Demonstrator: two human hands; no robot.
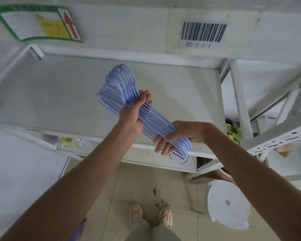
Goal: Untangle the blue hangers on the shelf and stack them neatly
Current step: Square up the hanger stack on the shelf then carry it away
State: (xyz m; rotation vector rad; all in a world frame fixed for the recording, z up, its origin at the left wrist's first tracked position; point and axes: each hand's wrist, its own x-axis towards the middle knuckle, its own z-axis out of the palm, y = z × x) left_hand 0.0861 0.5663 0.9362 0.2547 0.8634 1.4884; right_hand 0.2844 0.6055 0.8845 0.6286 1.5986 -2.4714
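Observation:
Several pale blue hangers [118,87] are pressed together in one aligned bundle, held in the air above the white shelf [50,94]. My left hand [135,110] grips the bundle near its middle, just below the hooks, which point up and away. My right hand [179,136] clasps the lower end of the bundle near the shelf's front edge. The bundle slants from upper left to lower right.
A white upright post [240,101] and a perforated rail [276,140] stand at the right. A white round stool [228,204] sits on the tiled floor beside my shoes [151,214]. A barcode label [203,33] and a green-bordered sign [40,23] hang above.

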